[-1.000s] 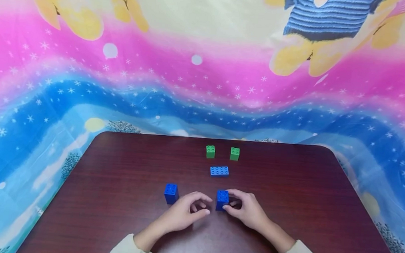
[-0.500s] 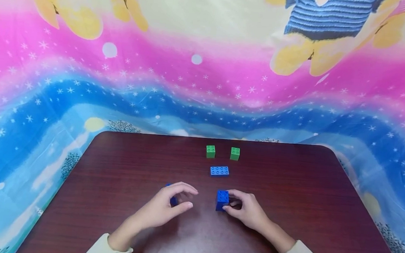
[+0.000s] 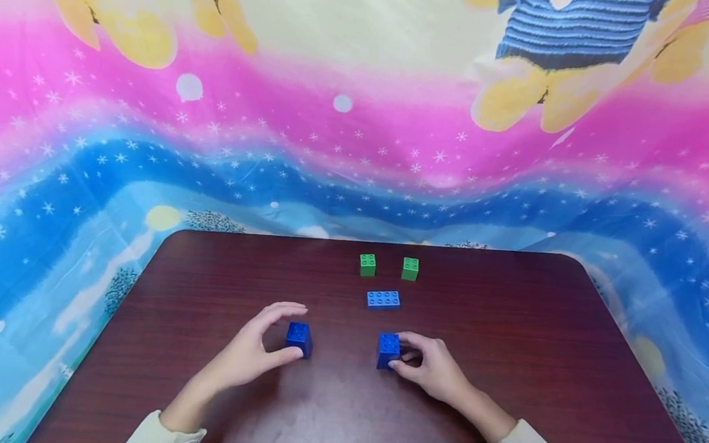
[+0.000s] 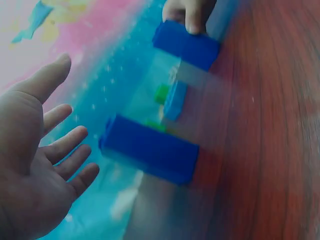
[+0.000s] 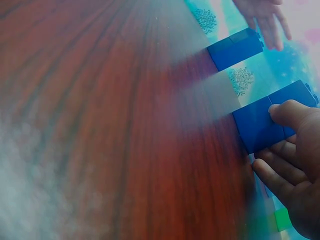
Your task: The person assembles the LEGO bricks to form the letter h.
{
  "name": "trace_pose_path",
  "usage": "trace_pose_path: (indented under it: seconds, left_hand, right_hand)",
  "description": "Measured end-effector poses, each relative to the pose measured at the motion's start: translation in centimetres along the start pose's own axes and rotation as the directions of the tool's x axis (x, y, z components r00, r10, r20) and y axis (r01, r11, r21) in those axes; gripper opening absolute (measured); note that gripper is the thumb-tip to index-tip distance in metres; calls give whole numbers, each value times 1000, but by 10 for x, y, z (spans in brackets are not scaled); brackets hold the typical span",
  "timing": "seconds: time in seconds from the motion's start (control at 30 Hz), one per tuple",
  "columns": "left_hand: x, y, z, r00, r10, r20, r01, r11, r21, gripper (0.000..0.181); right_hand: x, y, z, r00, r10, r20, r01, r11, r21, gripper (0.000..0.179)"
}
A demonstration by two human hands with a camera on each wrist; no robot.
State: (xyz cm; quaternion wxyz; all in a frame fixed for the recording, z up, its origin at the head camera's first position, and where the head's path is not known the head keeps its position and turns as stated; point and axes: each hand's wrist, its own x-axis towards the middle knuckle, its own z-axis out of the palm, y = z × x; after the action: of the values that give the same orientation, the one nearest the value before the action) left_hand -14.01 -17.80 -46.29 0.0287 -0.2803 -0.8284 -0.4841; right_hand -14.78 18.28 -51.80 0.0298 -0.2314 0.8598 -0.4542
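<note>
Two dark blue stacks of toy building bricks stand upright on the table. My left hand [image 3: 243, 354] spreads around the left stack [image 3: 298, 340], thumb and fingers apart; the thumb tip overlaps the stack's near corner in the head view. In the left wrist view, a gap shows between the left hand [image 4: 32, 185] and that stack [image 4: 150, 150]. The right hand [image 3: 436, 371] pinches the right stack [image 3: 388, 351] between thumb and fingers. A seam in the right wrist view shows this stack [image 5: 257, 122] is two bricks high, its base at the tabletop.
Behind the stacks lies a lighter blue eight-stud brick [image 3: 383, 299]. Farther back stand two green bricks, one left [image 3: 367, 265] and one right [image 3: 410, 268]. The dark wood table [image 3: 500, 297] ends at a patterned cloth backdrop [image 3: 361, 145].
My left hand has moved left from between the two stacks, past the left stack, and now opens around it from its left side. The right hand stays on its stack.
</note>
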Motion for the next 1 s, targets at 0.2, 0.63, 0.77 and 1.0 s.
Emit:
trace_pose_path:
  seconds: [0.2, 0.63, 0.77, 1.0]
  left_hand:
    - [-7, -22, -4, 993, -106, 53, 108, 993, -49, 69]
    - [-11, -52, 12, 990, -140, 7, 140, 985, -101, 49]
    - [-11, -55, 16, 990, -136, -27, 133, 985, -106, 43]
    - [-9, -57, 26, 990, -139, -32, 134, 985, -112, 40]
  right_hand:
    - [1, 1, 1, 1000, -12, -6, 12, 1000, 1, 38]
    - [1, -1, 1, 1000, -7, -13, 7, 1000, -8, 37]
    - [1, -1, 2, 1000, -9, -12, 9, 1000, -13, 39]
    - [4, -1, 4, 1000, -17, -10, 17, 1000, -2, 38]
